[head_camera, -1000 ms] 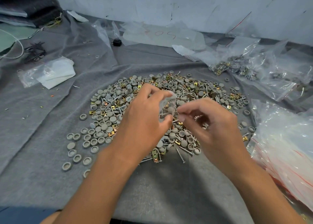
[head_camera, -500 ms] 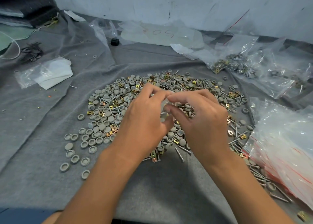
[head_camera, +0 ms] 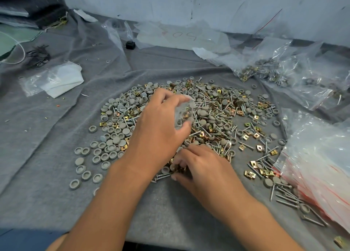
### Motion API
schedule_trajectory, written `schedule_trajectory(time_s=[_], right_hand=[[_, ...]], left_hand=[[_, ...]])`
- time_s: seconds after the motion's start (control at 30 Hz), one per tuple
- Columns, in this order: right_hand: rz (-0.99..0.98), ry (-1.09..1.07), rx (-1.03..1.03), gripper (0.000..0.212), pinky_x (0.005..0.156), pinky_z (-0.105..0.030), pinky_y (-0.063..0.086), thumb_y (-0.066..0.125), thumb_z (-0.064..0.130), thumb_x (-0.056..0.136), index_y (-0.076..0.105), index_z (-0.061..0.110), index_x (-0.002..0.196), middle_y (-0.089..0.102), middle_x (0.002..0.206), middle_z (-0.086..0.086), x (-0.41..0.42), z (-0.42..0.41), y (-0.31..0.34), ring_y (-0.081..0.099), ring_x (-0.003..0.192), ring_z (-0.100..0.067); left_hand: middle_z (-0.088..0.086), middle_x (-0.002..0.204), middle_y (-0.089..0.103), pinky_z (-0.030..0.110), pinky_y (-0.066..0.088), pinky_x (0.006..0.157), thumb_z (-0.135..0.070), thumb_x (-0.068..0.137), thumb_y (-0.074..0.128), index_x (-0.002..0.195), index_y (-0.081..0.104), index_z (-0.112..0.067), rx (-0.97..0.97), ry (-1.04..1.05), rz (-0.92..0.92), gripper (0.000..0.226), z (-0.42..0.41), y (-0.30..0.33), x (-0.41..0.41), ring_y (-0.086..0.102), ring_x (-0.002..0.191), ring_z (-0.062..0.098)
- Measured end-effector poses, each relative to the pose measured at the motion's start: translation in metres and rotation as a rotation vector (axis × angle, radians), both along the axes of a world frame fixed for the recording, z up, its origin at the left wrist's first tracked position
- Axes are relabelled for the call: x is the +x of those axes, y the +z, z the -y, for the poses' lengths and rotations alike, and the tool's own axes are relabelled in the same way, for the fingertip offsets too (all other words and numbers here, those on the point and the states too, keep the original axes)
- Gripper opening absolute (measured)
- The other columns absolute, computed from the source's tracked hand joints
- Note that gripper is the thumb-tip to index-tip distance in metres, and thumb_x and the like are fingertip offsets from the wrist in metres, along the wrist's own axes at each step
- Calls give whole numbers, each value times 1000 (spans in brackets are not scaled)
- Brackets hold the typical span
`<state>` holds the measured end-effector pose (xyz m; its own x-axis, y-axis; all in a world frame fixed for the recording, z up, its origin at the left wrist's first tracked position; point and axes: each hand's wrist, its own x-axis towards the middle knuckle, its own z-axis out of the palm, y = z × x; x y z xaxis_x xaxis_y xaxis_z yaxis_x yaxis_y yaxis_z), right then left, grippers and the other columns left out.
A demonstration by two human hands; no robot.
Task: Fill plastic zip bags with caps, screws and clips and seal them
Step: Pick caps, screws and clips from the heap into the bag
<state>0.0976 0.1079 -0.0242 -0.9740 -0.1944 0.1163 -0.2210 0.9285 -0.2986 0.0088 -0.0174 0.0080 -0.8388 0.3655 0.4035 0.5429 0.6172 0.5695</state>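
Hundreds of grey caps (head_camera: 115,140), screws (head_camera: 212,106) and brass clips (head_camera: 246,136) lie heaped mid-counter on grey cloth (head_camera: 56,137). Left hand (head_camera: 161,125) pinches a small clear zip bag (head_camera: 184,112) above the heap. Right hand (head_camera: 202,167) rests at the heap's near edge, fingers curled over parts. Filled bags (head_camera: 280,74) lie far right, empty ones (head_camera: 322,159) near right.

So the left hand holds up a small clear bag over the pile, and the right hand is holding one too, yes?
Not quite. The head view shows the left hand holding the small clear bag above the pile, but the right hand has no bag: its fingers are down in the caps, screws and clips, picking at them.
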Motion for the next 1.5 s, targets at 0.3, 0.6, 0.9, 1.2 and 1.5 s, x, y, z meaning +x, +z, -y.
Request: schedule_trajectory(time_s=[0.3,0.6,0.9,1.2,1.5], right_hand=[[42,-47,-183,17,69,-25,49,63,29,89,55,38,102,57,90,18,5,-14,4,55,85,-4],[-184,-128,-784,12,55,-12,38,67,22,98,68,34,100,64,79,14,-11,-45,29,55,63,-5],[-497,-192,-364,25,75,-3,44,83,17,82,77,17,106,67,89,13,-28,-37,30,57,75,-1],[-504,-147,-298,27,75,-28,52,74,18,91,75,15,118,65,95,3,-28,-38,28,61,83,-13],[-490,-193,-364,17,71,-8,38,78,23,87,66,24,100,58,87,16,-30,-35,27,49,78,3]], left_hand=[[-18,111,41,7,37,76,-32,87,71,132,59,-33,-9,-10,6,46,-1,0,0,46,91,-11],[-17,112,41,14,44,79,-29,87,74,134,58,-31,-35,-28,-10,50,-3,-2,2,47,88,-6],[-12,114,45,36,56,86,-30,88,71,131,59,-25,-33,-70,-33,44,-15,-4,9,55,97,8],[-14,113,44,31,54,86,-30,88,72,130,59,-29,-23,-70,-26,44,-14,-4,8,53,97,7],[-13,113,44,33,55,84,-28,87,70,131,60,-26,-9,-83,-27,45,-14,-4,9,54,96,6]])
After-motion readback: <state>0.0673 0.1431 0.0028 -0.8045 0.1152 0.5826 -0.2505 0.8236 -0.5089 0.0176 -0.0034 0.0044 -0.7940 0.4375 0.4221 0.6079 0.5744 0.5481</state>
